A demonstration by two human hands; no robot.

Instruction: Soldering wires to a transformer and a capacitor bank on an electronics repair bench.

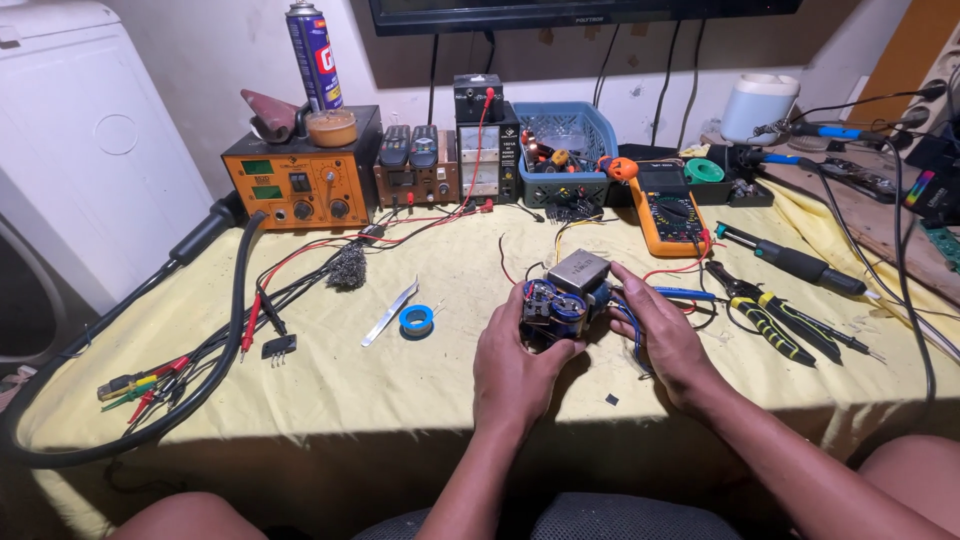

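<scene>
My left hand (515,365) and my right hand (668,338) hold a small electronic assembly (566,295) just above the yellow-covered table (400,380). The assembly has a grey metal box on top, blue cylindrical capacitors in front and blue and red wires trailing right. Left fingers wrap its lower front; right fingers press its right side.
Tweezers (389,313) and a blue tape roll (416,319) lie to the left. Pliers (752,308), screwdrivers (795,263) and an orange multimeter (672,215) lie to the right. An orange rework station (302,180), bench supplies (418,170), a blue basket (566,140) and cables (200,350) line the back and left.
</scene>
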